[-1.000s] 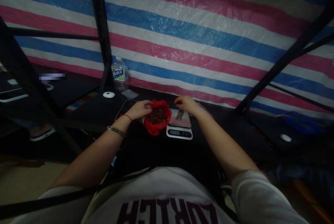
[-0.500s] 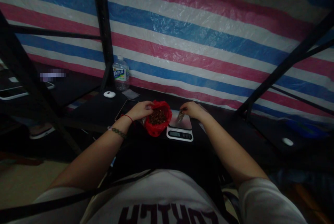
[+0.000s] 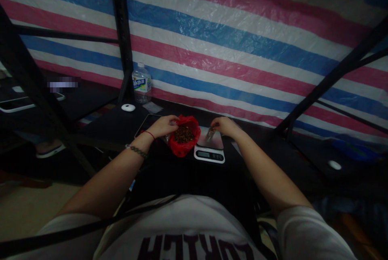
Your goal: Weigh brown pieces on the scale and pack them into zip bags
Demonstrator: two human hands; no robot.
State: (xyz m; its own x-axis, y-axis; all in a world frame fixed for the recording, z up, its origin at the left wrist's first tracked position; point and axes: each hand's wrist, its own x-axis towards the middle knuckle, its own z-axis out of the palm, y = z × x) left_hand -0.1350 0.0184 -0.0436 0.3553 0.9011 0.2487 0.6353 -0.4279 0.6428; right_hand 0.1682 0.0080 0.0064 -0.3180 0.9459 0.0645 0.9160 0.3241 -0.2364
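Observation:
My left hand [image 3: 166, 124] pinches the left rim of a red plastic bag [image 3: 181, 150]. The bag stands with its mouth spread, and small brown dried pieces [image 3: 184, 132] fill it. Just to its right lies a white digital kitchen scale [image 3: 209, 155] with a shiny weighing plate. Over that plate my right hand [image 3: 220, 124] has its fingers closed on the top of a small clear plastic bag [image 3: 209, 134]. What is inside the small bag is too dim to make out. Whether it rests on the plate I cannot tell.
A clear bottle [image 3: 141, 84] stands at the back left by a dark metal post [image 3: 121, 37]. Near it lie a white oval mouse-like object [image 3: 128, 107], a flat clear packet [image 3: 152, 107] and a phone-like slab [image 3: 147, 122]. Striped sheeting [image 3: 212, 53] hangs behind the dark table.
Both hands keep their grips at nearly the same places. The whole view has shifted slightly; otherwise little differs.

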